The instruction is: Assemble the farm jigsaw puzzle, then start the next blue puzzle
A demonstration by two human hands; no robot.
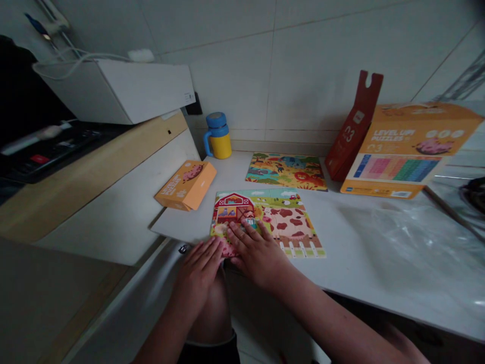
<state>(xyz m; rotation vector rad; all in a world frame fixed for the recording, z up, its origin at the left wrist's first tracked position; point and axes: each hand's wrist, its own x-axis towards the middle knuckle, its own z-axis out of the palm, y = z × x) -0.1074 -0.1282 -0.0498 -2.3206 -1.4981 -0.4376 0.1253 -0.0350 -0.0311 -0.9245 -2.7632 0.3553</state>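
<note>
A farm jigsaw puzzle (291, 222) with a red barn and a spotted cow lies on the white table, close to its front edge. My right hand (254, 250) rests flat on the puzzle's lower left area, fingers spread over the picture. Beside it, my left hand (200, 263) touches the puzzle's lower left corner with its fingertips, fingers stretched out. The part of the picture under both hands is hidden. Behind it lies a second jigsaw puzzle (286, 169) with jungle animals.
A small orange box (185, 184) lies left, near a blue and yellow mug (220, 139). At right stand a large orange puzzle box (405, 151) and a red box (350, 136). Clear plastic wrap (420, 247) covers the table's right side. A white box (147, 88) sits upper left.
</note>
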